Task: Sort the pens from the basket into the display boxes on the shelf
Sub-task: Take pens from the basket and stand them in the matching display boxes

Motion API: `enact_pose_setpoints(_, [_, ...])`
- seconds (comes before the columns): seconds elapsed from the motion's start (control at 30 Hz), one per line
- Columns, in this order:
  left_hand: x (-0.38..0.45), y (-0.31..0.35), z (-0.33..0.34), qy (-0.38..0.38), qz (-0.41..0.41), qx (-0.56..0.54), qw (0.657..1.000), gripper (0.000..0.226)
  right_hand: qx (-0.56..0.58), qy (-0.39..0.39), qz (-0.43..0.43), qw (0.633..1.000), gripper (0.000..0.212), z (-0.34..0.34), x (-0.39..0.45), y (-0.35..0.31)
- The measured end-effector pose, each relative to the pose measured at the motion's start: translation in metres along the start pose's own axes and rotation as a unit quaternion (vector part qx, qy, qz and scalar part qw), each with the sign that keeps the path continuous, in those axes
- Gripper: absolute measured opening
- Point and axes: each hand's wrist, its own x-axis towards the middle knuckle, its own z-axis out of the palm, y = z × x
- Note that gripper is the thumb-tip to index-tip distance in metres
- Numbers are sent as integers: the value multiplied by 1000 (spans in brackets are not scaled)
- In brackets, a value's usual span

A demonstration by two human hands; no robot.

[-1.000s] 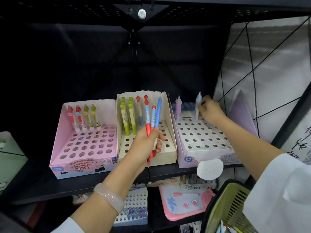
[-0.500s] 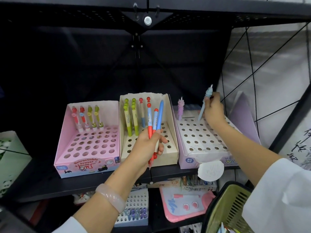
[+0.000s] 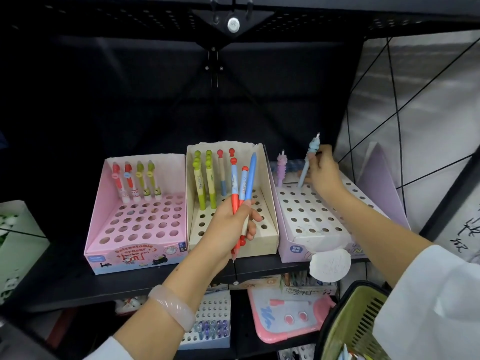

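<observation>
The light-blue pen [image 3: 307, 166] with a figure top stands tilted at the back row of the lilac display box [image 3: 311, 214], its tip at a hole; the right hand [image 3: 323, 175] pinches its upper part, fingers curled close around it. Just to its left in the same row stands a purple figure pen [image 3: 281, 167], upright and apart from the hand. In front of the cream display box [image 3: 270, 203], the left hand [image 3: 228, 222] grips a bundle of three pens [image 3: 242, 185], two red-capped and one blue, fingers wrapped round the shafts with the thumb pressed across them; the tops fan upward and the lower ends stick out below the palm. That cream box holds green and red-topped pens along its back rows. The pink display box [image 3: 135, 224] to the left carries four pens in its back row. All three boxes sit side by side on the black shelf [image 3: 78, 279]. The green basket [image 3: 348, 323] hangs at the lower right, by the white sleeve [image 3: 428, 302].
</observation>
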Motion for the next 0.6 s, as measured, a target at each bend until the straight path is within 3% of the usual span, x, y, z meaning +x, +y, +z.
enact_pose_setpoints(0.2, [-1, -1, -2, 0, 2, 6, 1000, 14, -178, -78, -24, 981, 27, 6, -9, 16])
enact_pose_setpoints(0.3, [-2, -2, -4, 3, 10, 6, 1000, 14, -185, -48, -12, 981, 35, 3, -8, 8])
enact_pose_setpoints(0.37, [-3, -1, -5, 5, 17, 5, 1000, 15, -148, 21, -37, 988, 38, 2, -14, -5])
enact_pose_setpoints(0.43, [-5, 2, -5, 8, 26, -1, 1000, 14, -102, 57, -106, 987, 27, 5, -26, -26])
enact_pose_setpoints(0.5, [-8, 5, -3, 12, 31, -16, 999, 14, -85, 6, -195, 977, 20, 11, -44, -48])
enact_pose_setpoints(0.6, [-13, 12, -1, 12, 26, -57, 998, 16, -197, -98, -392, 894, 28, 16, -69, -66])
